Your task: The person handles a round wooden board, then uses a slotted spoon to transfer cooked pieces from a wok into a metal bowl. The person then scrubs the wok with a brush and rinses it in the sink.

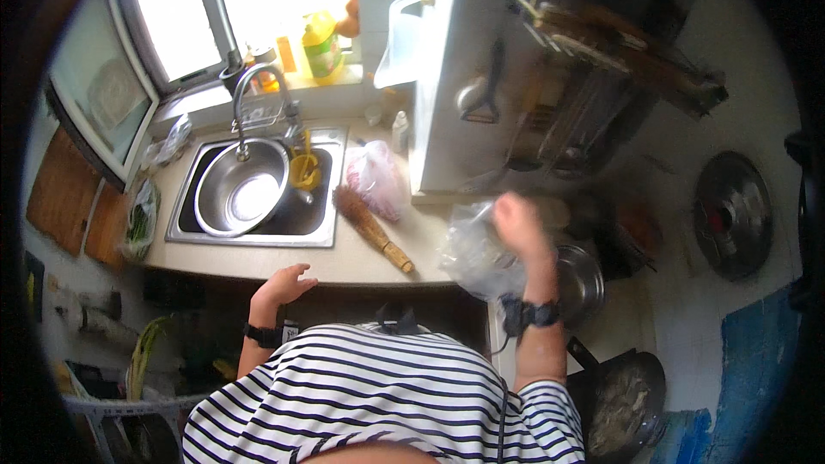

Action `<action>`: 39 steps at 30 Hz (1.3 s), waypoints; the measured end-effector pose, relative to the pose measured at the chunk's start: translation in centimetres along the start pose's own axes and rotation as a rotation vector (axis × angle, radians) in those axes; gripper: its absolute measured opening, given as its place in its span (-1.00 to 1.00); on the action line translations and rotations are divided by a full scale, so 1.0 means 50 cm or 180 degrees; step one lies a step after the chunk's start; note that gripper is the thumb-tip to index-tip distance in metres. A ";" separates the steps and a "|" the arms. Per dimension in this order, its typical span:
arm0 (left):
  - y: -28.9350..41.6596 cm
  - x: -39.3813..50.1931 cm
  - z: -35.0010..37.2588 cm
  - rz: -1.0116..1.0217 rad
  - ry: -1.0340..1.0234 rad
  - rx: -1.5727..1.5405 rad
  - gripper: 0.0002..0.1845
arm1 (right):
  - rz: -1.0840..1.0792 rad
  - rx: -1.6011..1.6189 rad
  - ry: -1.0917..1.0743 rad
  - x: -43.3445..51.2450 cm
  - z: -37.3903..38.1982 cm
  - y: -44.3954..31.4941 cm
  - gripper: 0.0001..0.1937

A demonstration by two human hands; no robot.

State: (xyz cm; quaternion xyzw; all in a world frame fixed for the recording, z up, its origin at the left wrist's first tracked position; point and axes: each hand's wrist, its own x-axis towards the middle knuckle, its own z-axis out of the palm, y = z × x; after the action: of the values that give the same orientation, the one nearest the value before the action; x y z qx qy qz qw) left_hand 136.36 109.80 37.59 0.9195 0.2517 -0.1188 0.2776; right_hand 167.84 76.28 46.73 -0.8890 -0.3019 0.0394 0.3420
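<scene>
My right hand [517, 222], blurred and curled like a fist, is at the upper right side of a clear plastic bag [478, 248] and appears closed on it. The bag is at the right end of the counter, and its contents cannot be made out. My left hand [287, 285] is by the counter's front edge, holding nothing, with thumb and fingers apart. Between my hands a brown bristle whisk brush [370, 225] lies slantwise on the counter, handle towards me. Behind it sits a pinkish plastic bag [376, 177].
A steel basin [242, 190] rests in the sink [316, 229] under a curved faucet [238, 100], beside a yellow strainer [304, 171]. At right are a steel pot [583, 277] and a wok [625, 399] with food. Utensils hang above; a bagged green vegetable [140, 219] lies left.
</scene>
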 end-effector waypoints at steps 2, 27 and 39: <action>-0.022 -0.011 0.004 -0.0057 0.0070 0.0021 -0.44 | -0.0376 0.0224 0.1032 0.084 -0.016 -0.001 -0.74; -0.150 -0.008 -0.042 0.0151 -0.0030 -0.0332 -0.44 | 0.0736 0.0525 0.1928 0.179 -0.036 -0.117 -0.68; 0.119 0.066 -0.133 0.2261 -0.1837 -0.1689 -0.49 | 0.0005 0.2119 0.2261 -0.097 0.020 -0.275 -0.74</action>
State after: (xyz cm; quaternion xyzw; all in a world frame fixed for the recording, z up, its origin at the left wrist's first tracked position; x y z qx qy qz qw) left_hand 142.82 110.63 44.55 0.7762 -0.1406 -0.1980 0.5819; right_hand 156.59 82.16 53.98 -0.6900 -0.1368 -0.1717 0.6897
